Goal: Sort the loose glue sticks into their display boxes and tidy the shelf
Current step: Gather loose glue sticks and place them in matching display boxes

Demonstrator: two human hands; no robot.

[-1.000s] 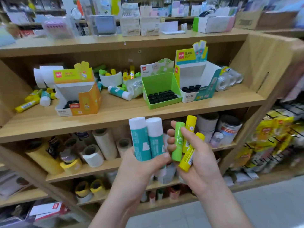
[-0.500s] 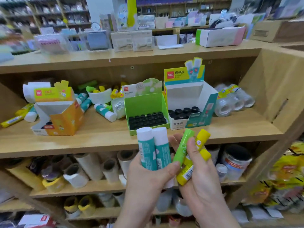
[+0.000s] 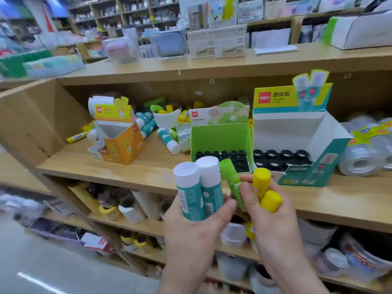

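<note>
Closer to the shelf (image 3: 148, 172) than a moment ago, both hands now sit at its front edge, the green glue stick (image 3: 231, 179) tipped toward eleven o'clock. It is pinched by the right hand (image 3: 273, 225), which also grips two yellow sticks (image 3: 262, 179); the left hand (image 3: 197, 228) grips two teal sticks (image 3: 191, 192). From the hands, the green box (image 3: 220, 136) stands at twelve o'clock, the teal box (image 3: 297, 132) at one, the orange box (image 3: 125, 145) at ten, and loose sticks (image 3: 167, 139) at eleven.

Display boxes (image 3: 220, 136) on shelf (image 3: 148, 169); glue sticks (image 3: 168, 141) behind.
</note>
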